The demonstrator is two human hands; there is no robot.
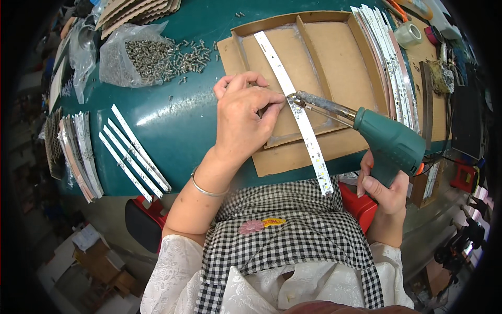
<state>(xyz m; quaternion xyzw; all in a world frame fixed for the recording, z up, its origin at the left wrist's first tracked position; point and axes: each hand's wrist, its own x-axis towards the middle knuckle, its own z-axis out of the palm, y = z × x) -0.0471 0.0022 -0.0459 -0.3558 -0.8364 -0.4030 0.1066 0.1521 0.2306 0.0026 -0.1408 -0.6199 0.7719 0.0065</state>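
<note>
A long white LED circuit strip (310, 140) lies slanted across a shallow cardboard tray (293, 139), its lower end jutting past the tray's near edge. My right hand (386, 189) is wrapped round the handle of a green soldering gun (391, 140). The gun's metal tip reaches left to the middle of the strip. Right beside that tip, the thumb and forefinger of my left hand (246, 112) are pinched together at the strip's edge. Whatever is between them is too small to make out. The other left fingers are curled.
Loose small metal parts (157, 55) spill from a clear plastic bag (115, 60) at the far left. Several white strips (133, 152) lie on the green table at left; more strips (384, 57) are stacked along the tray's right side. A tape roll (408, 35) stands at the far right.
</note>
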